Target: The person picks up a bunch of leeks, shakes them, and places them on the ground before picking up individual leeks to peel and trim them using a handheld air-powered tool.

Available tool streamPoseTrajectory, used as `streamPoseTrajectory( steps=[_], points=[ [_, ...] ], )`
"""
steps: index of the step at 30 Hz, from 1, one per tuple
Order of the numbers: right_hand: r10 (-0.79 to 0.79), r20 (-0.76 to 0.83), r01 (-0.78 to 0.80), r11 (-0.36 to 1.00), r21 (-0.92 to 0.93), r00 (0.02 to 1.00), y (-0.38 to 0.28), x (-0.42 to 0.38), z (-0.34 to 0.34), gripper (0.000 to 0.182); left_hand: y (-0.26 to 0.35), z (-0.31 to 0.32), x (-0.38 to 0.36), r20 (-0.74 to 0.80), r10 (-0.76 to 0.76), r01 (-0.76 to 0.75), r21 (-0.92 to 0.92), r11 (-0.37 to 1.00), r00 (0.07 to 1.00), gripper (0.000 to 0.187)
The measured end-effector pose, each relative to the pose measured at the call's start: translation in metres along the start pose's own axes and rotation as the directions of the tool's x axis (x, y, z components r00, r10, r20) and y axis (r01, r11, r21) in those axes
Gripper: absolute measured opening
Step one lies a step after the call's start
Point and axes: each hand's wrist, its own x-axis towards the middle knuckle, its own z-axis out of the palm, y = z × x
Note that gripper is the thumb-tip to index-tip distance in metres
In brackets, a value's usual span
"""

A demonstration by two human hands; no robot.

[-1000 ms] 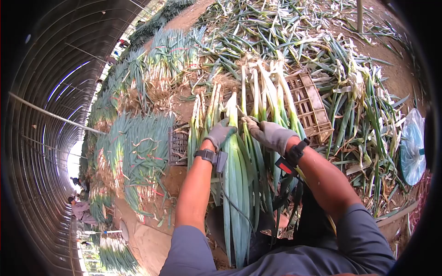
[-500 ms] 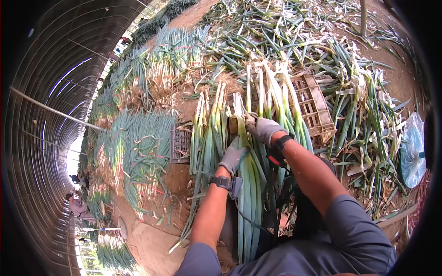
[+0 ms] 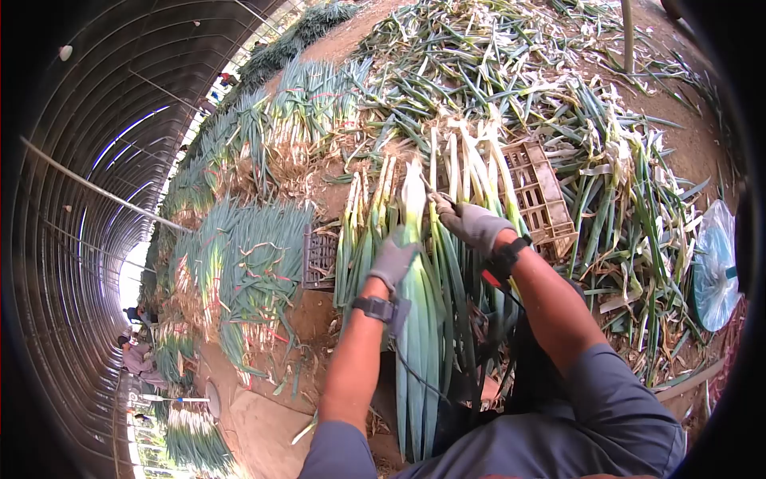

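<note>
A thick leek [image 3: 413,199] lies lengthwise in front of me, white end away from me and long green leaves toward my lap. My left hand [image 3: 392,262], gloved, is closed round it where the white turns green. Just right of the white end, my right hand [image 3: 477,227], also gloved, is closed; a thin dark tip shows at its fingers, too small to name. More leeks [image 3: 487,180] lie right of it, white ends on a tan plastic crate [image 3: 550,203]. Others [image 3: 351,231] lie to the left, beside a dark crate [image 3: 319,259].
Loose leaves form a large heap [image 3: 487,64] beyond and to the right. Tied bundles of leeks [image 3: 255,263] stand in rows on the left. A clear and blue plastic bag [image 3: 716,267] is at far right. A person [image 3: 140,361] sits at far left, under the arched roof.
The leek's white end now shows smoother and whiter. My left hand has moved slightly up and left along it, and my right hand has shifted a little right, apart from the stalk.
</note>
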Motion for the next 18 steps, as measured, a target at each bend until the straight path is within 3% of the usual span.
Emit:
streamPoseTrajectory(
  steps=[1, 3, 5, 7, 8, 9, 10, 11, 12, 13, 14, 15, 16, 17, 18],
  points=[
    [0.046, 0.065, -0.058, 0.979, 0.196, 0.997, 0.015, 0.004, 0.003, 0.057, -0.001, -0.013, 0.016, 0.031, 0.029, -0.029, -0.018, 0.999, 0.999, 0.071],
    [0.110, 0.098, -0.140, 0.911, 0.387, 0.989, 0.009, -0.018, -0.010, 0.052, 0.042, -0.037, 0.031, -0.023, 0.086, -0.085, 0.052, 0.995, 0.996, 0.068],
    [-0.019, 0.199, -0.075, 0.887, 0.456, 0.980, 0.018, -0.031, -0.023, 0.048, 0.123, -0.071, 0.028, 0.109, 0.009, -0.003, -0.054, 0.999, 0.994, 0.069],
    [-0.157, 0.296, -0.022, 0.853, 0.522, 0.942, 0.023, -0.037, -0.038, 0.049, 0.152, -0.085, 0.045, 0.038, 0.172, -0.162, -0.186, 0.969, 0.984, 0.069],
    [-0.141, 0.199, 0.023, 0.866, 0.500, 0.970, 0.023, -0.041, -0.042, 0.071, 0.161, -0.092, 0.059, 0.021, 0.205, -0.200, -0.159, 0.967, 0.978, 0.069],
    [-0.051, 0.147, -0.034, 0.852, 0.523, 0.988, 0.024, -0.041, -0.048, 0.074, 0.166, -0.098, 0.074, 0.027, 0.271, -0.267, -0.100, 0.959, 0.962, 0.065],
    [0.040, 0.094, -0.085, 0.829, 0.552, 0.995, 0.021, -0.043, -0.055, 0.078, 0.172, -0.095, 0.079, 0.096, 0.271, -0.243, -0.228, 0.943, 0.958, 0.061],
    [0.162, -0.004, -0.129, 0.800, 0.586, 0.987, 0.018, -0.049, -0.061, 0.080, 0.175, -0.090, 0.081, 0.166, 0.277, -0.206, -0.350, 0.914, 0.946, 0.058],
    [0.211, -0.026, -0.163, 0.823, 0.545, 0.977, 0.023, -0.050, -0.072, 0.076, 0.168, -0.074, 0.085, 0.118, 0.323, -0.257, -0.383, 0.887, 0.939, 0.055],
    [0.158, -0.135, -0.034, 0.762, 0.647, 0.978, 0.051, -0.033, -0.063, 0.070, 0.162, -0.050, 0.087, 0.063, 0.365, -0.308, -0.415, 0.856, 0.929, 0.051],
    [0.133, -0.145, -0.004, 0.751, 0.660, 0.980, 0.066, -0.028, -0.064, 0.068, 0.161, -0.026, 0.074, 0.135, 0.293, -0.173, -0.555, 0.813, 0.946, 0.050],
    [0.107, -0.153, 0.024, 0.740, 0.672, 0.982, 0.073, -0.026, -0.065, 0.065, 0.142, -0.002, 0.074, 0.145, 0.298, -0.185, -0.515, 0.837, 0.943, 0.052],
    [0.088, -0.131, 0.021, 0.749, 0.662, 0.987, 0.073, -0.026, -0.064, 0.065, 0.083, 0.041, 0.109, 0.110, 0.334, -0.271, -0.378, 0.885, 0.936, 0.054],
    [0.067, -0.110, 0.021, 0.757, 0.654, 0.992, 0.071, -0.026, -0.062, 0.064, 0.084, 0.062, 0.085, 0.166, 0.265, -0.200, -0.328, 0.923, 0.950, 0.056],
    [0.047, -0.086, 0.019, 0.763, 0.646, 0.995, 0.068, -0.027, -0.059, 0.064, 0.079, 0.074, 0.070, 0.299, 0.091, -0.051, -0.136, 0.989, 0.950, 0.056]
  ],
)
